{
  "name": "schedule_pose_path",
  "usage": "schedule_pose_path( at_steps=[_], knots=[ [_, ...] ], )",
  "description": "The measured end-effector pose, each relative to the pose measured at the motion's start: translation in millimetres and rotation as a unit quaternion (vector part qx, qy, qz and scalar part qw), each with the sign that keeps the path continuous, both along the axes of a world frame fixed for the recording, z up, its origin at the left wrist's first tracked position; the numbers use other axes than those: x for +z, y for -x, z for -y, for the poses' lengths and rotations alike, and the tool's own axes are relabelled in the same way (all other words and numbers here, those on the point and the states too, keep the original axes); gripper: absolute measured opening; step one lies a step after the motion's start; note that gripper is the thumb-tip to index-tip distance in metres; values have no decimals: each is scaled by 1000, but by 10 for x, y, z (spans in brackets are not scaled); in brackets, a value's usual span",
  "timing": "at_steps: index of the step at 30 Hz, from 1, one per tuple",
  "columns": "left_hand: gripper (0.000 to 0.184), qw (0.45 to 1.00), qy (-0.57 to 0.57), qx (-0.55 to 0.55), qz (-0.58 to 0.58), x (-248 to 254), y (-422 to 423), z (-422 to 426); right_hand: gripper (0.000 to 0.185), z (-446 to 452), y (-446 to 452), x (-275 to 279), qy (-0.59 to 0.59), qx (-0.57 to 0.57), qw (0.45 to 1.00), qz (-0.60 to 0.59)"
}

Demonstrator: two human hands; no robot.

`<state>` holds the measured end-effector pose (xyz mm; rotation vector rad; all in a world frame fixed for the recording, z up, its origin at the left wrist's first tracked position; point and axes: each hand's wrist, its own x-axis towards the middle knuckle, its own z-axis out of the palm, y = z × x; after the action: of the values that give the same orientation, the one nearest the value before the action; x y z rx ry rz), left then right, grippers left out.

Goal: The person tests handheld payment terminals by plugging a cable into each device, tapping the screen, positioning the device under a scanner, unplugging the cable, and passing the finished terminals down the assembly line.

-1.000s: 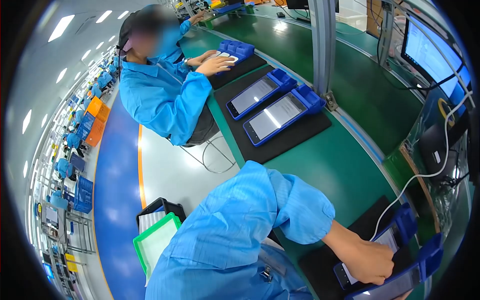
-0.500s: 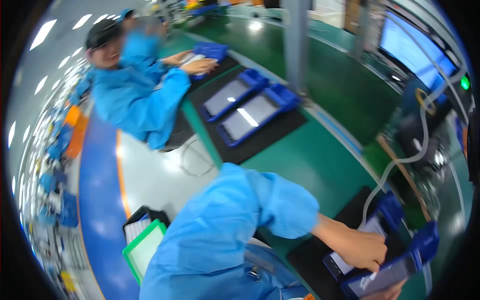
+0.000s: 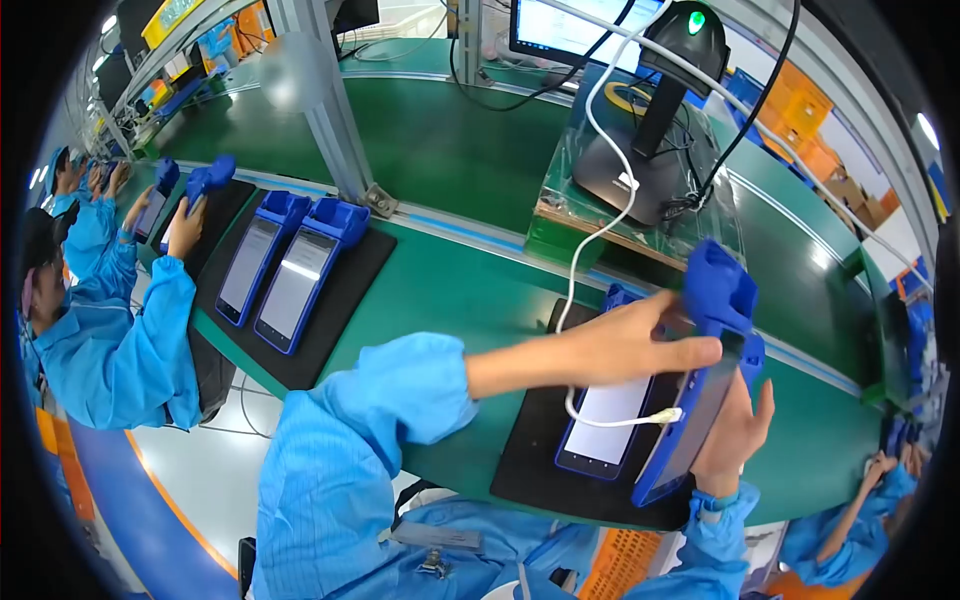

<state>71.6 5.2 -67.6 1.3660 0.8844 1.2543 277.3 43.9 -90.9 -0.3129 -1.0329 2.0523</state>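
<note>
A blue-framed handheld device (image 3: 690, 430) with a bulky blue head is raised and tilted over the black mat (image 3: 530, 440). My left hand (image 3: 650, 340) grips it near the head, thumb across the front. My right hand (image 3: 735, 430) holds its right side from behind. A white cable (image 3: 575, 300) runs down to a plug at the device's left edge. Beside it, a second blue-framed device (image 3: 605, 425) lies on the mat with its screen lit, its upper part hidden by my left hand.
Two similar devices (image 3: 297, 290) lie on another mat at the left. Co-workers in blue sleeves (image 3: 130, 350) sit at the far left, and another (image 3: 850, 530) at the lower right. A scanner stand (image 3: 650, 150), a monitor (image 3: 570, 35) and a metal post (image 3: 325, 110) stand beyond.
The view has swung right. The handheld device has been raised off the lower right area, and my left hand has moved from over the devices to its upper part. My right hand now shows clearly.
</note>
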Motion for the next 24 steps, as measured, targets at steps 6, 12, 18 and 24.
schedule_pose_path(
  at_steps=[6, 12, 18, 24],
  knots=[
    [71, 983, 49, 119, 131, 212, 66, -237, 91, -22, 505, 169, -74, 139, 979, 128],
    [92, 916, -77, 392, -36, 74, 142, -654, 55, -215, 805, 64, 4, 173, 975, 138],
    [101, 933, -73, 329, -126, 165, 344, -619, 67, -373, 1012, -49, 208, 234, 944, -105],
    [110, 920, -76, 335, -188, 99, 337, -672, 69, -400, 1046, 12, 248, 251, 926, -137]
  ],
)
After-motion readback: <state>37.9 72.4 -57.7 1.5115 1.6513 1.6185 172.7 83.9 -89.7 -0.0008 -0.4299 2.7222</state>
